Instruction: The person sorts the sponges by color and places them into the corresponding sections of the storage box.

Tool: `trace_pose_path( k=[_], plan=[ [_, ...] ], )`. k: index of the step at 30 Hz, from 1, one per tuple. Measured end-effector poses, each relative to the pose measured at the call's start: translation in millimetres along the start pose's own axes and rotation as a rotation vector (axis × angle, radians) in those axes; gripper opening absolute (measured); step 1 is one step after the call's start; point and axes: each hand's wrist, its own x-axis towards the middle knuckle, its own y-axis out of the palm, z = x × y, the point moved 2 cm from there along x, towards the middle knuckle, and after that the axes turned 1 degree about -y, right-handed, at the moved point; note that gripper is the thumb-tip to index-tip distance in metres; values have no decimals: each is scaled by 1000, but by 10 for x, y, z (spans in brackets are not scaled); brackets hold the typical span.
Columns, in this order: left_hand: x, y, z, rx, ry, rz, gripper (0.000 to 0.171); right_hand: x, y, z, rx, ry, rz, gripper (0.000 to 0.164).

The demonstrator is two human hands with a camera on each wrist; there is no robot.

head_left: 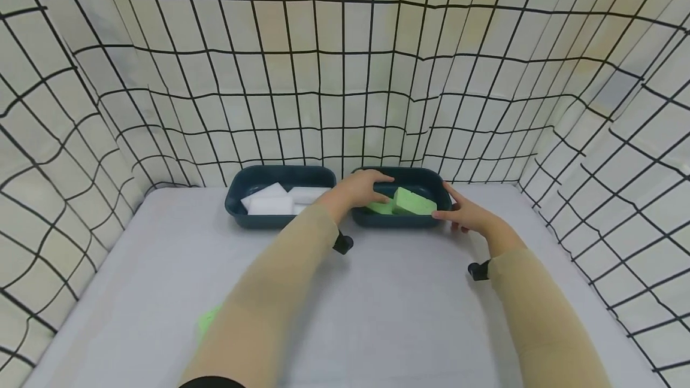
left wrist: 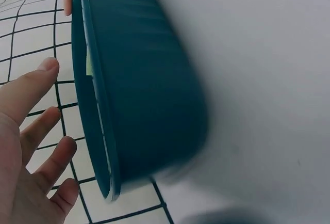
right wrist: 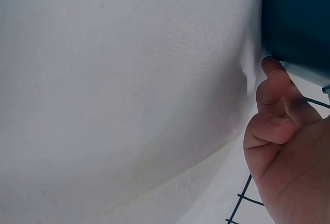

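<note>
Two dark teal plastic bins stand side by side at the back of the table. Over the left end of the right bin (head_left: 399, 221) reaches my left hand (head_left: 356, 189), its fingers spread and holding nothing in the left wrist view. Green sponge blocks (head_left: 414, 202) lie inside that bin, just right of the left fingertips. My right hand (head_left: 468, 214) grips the bin's right front corner, thumb at the front and a finger along the end. In the right wrist view its other fingers (right wrist: 270, 128) are curled beside the bin wall (right wrist: 299, 22).
White sponge blocks (head_left: 271, 205) fill part of the left bin (head_left: 259, 221). A green piece (head_left: 207, 318) on the white tabletop (head_left: 399, 304) is partly hidden by the left sleeve. Black netting (head_left: 345, 52) over pale cloth encloses the back and sides.
</note>
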Motion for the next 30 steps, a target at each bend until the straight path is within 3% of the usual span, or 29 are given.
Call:
trace_pose_path(
  k=[14, 23, 30],
  plan=[
    [-493, -184, 175, 62, 57, -25, 62, -22, 0, -30, 15, 11, -4, 109],
    [-1064, -216, 491, 120, 103, -27, 60, -36, -14, -32, 1, 4, 11, 111],
    [-1638, -257, 739, 81, 96, -54, 60, -44, 22, 13, -19, -12, 8, 109]
  ],
)
